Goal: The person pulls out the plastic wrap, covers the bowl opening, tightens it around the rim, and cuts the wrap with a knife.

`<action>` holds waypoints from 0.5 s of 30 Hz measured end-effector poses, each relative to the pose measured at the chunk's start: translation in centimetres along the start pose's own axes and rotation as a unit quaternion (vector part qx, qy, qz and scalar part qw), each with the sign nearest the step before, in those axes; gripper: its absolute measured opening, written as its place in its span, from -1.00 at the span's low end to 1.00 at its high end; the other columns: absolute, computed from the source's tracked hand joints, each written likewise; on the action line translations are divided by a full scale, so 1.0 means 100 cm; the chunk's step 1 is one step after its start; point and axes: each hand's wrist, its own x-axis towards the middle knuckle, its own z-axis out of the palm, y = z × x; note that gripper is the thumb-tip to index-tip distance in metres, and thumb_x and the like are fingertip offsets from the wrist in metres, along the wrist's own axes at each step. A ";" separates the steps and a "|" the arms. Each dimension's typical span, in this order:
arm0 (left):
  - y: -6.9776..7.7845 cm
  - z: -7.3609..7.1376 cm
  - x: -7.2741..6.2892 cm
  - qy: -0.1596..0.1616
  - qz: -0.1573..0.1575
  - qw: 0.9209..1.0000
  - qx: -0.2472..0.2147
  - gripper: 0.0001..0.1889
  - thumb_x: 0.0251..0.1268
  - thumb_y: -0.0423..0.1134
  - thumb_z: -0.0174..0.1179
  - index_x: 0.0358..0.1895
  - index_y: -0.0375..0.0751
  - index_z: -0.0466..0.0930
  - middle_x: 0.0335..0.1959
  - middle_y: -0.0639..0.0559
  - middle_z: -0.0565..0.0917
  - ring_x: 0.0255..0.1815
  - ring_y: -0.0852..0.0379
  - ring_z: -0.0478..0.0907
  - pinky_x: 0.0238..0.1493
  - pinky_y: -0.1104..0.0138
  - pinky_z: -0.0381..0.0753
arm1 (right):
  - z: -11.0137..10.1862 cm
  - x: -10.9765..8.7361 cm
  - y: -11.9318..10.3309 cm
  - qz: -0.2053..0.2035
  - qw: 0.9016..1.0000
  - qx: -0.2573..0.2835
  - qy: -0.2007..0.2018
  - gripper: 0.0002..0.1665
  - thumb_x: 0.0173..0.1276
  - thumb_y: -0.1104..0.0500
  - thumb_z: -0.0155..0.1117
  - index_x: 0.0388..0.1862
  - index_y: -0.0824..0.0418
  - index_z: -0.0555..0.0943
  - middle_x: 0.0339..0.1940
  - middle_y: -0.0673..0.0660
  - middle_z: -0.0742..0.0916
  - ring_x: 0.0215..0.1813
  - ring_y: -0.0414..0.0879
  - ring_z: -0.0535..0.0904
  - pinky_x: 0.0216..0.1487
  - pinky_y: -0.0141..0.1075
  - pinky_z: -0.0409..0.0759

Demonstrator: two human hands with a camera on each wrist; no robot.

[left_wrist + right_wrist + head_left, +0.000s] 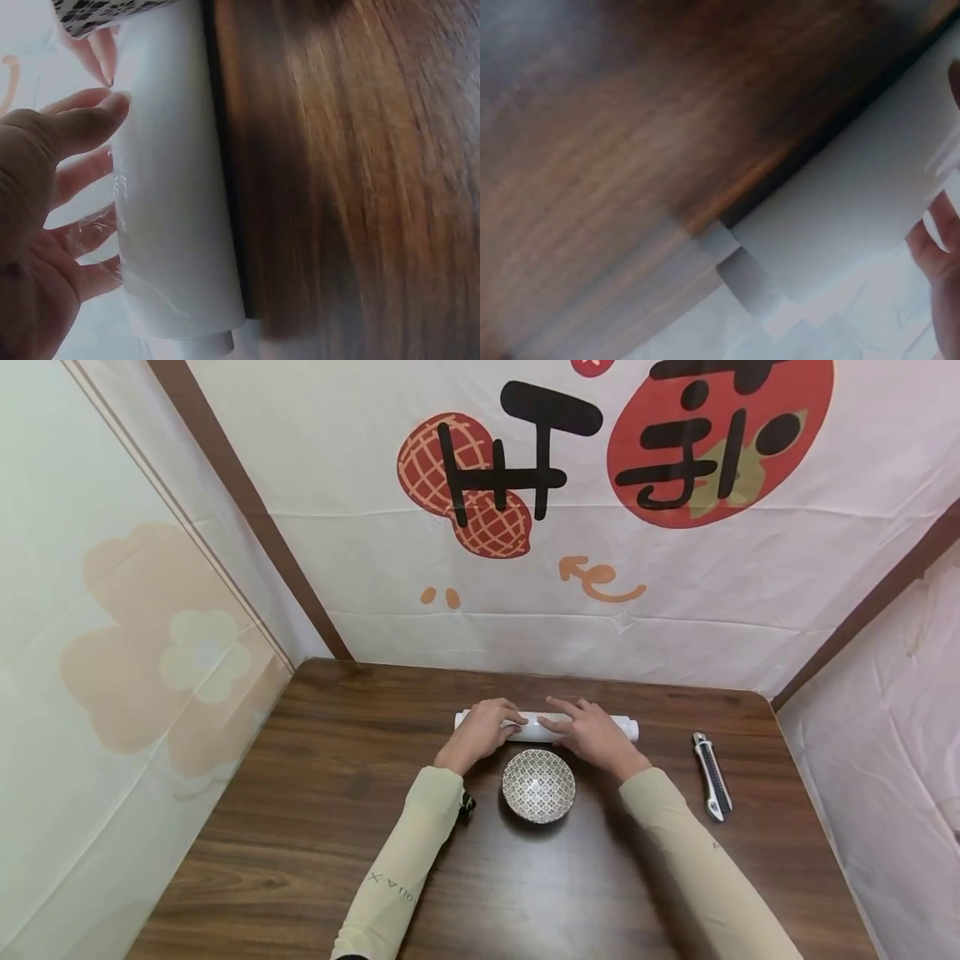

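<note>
A white roll of plastic wrap (534, 727) lies crosswise near the back of the table. My left hand (485, 729) is over its left half, thumb and forefinger close together at the clear film (94, 225), which lies wrinkled over the other fingers. Beside it, my right hand (588, 732) is at the roll's right half; two of its fingertips meet at the film in the left wrist view, the others spread apart. Just in front of the roll stands a patterned bowl (538, 786), between the forearms. In the right wrist view, the roll's core end (751, 281) sticks out.
To the right lies a white-and-black utility knife (712, 776) on the brown wooden table (300, 827). Fabric walls with printed designs (480, 635) rise behind the table and at both sides. A small dark object (467, 804) shows by the left wrist.
</note>
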 end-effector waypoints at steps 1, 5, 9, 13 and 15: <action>-0.001 0.001 -0.001 -0.001 -0.003 1.000 -0.008 -0.68 0.46 -0.19 0.36 0.22 -0.06 0.76 0.16 -0.07 0.76 0.21 -0.09 0.70 0.31 0.05 0.66 | 0.001 -0.002 0.000 -0.003 1.000 0.009 0.012 -0.43 0.30 0.09 0.58 0.31 -0.10 0.72 0.52 0.21 0.59 0.19 0.31 0.68 0.12 0.17 0.70; -0.003 0.002 -0.003 -0.018 -0.007 1.000 -0.003 -0.53 0.48 -0.15 0.34 0.41 -0.06 0.61 0.24 -0.09 0.67 0.25 -0.13 0.64 0.33 -0.04 0.60 | -0.001 -0.009 0.002 0.034 0.999 0.028 0.015 -0.32 0.30 0.06 0.59 0.40 0.06 0.65 0.55 0.25 0.55 0.29 0.30 0.66 0.17 0.20 0.68; -0.004 0.006 -0.003 0.004 0.014 1.000 0.006 -0.61 0.45 -0.17 0.37 0.29 -0.06 0.71 0.22 -0.10 0.70 0.24 -0.13 0.67 0.32 0.02 0.64 | -0.012 -0.018 0.010 0.116 0.992 0.034 -0.033 -0.22 0.30 -0.07 0.58 0.46 0.12 0.59 0.56 0.31 0.52 0.41 0.33 0.55 0.29 0.27 0.56; -0.005 0.009 -0.003 0.042 0.016 0.999 -0.017 -0.76 0.38 -0.24 0.43 0.07 -0.09 0.82 0.15 -0.11 0.78 0.21 -0.07 0.73 0.27 0.12 0.70 | -0.019 -0.032 0.023 0.171 0.982 0.058 -0.050 -0.15 0.28 -0.11 0.59 0.48 0.15 0.55 0.56 0.33 0.51 0.46 0.36 0.49 0.36 0.34 0.49; -0.005 0.010 -0.002 0.050 0.008 0.998 -0.035 -0.81 0.35 -0.26 0.45 -0.02 -0.09 0.84 0.12 -0.09 0.80 0.19 -0.05 0.74 0.24 0.13 0.72 | -0.022 -0.040 0.028 0.197 0.977 0.063 -0.058 -0.06 0.25 -0.12 0.61 0.53 0.17 0.49 0.59 0.34 0.47 0.48 0.38 0.46 0.40 0.38 0.45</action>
